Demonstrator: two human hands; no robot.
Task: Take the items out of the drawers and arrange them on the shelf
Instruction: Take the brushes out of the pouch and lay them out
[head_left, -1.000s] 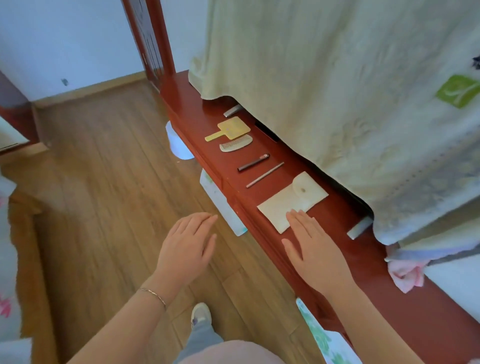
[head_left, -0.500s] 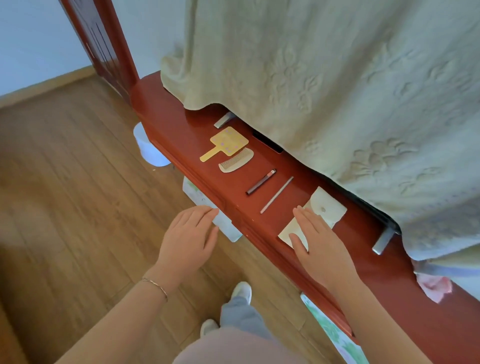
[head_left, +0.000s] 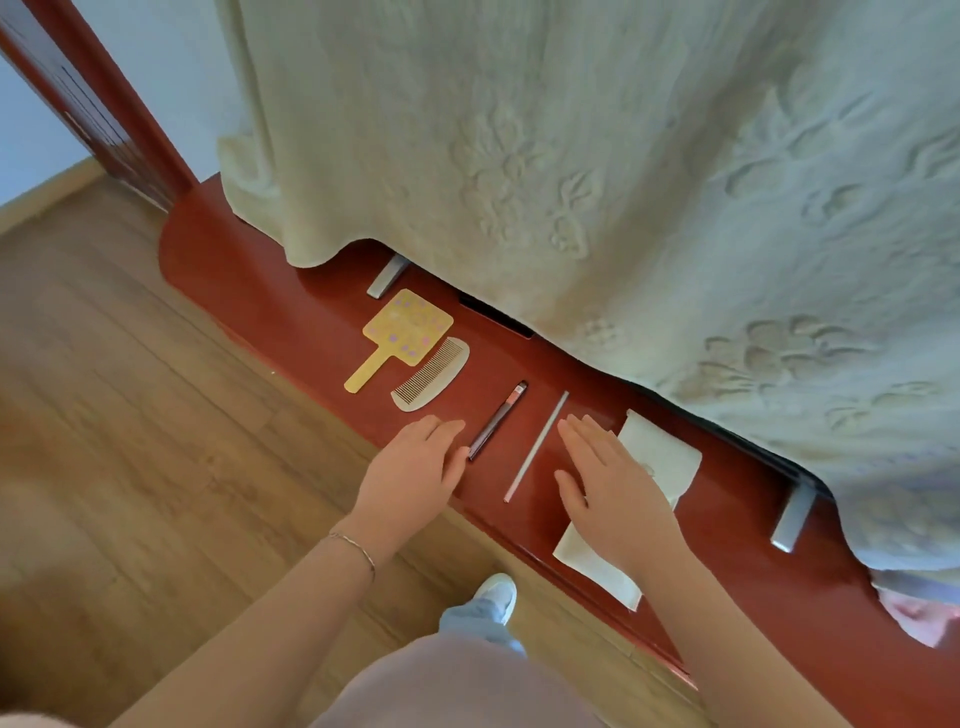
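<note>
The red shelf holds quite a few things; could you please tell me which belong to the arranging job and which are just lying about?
Job:
yellow hand mirror
comb
dark pen
thin stick
white pouch
red shelf

Lying about:
blanket
metal brackets
pink cloth

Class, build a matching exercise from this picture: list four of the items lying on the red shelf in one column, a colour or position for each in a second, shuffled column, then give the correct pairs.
Column 1
1. hand mirror
2. comb
3. dark pen
4. cloth pouch

Column 2
A. white, partly under the right hand
B. yellow, square with a handle
C. slim, its near end beside the left hand
D. cream, curved, toothed

Pairs: 1-B, 2-D, 3-C, 4-A
</note>
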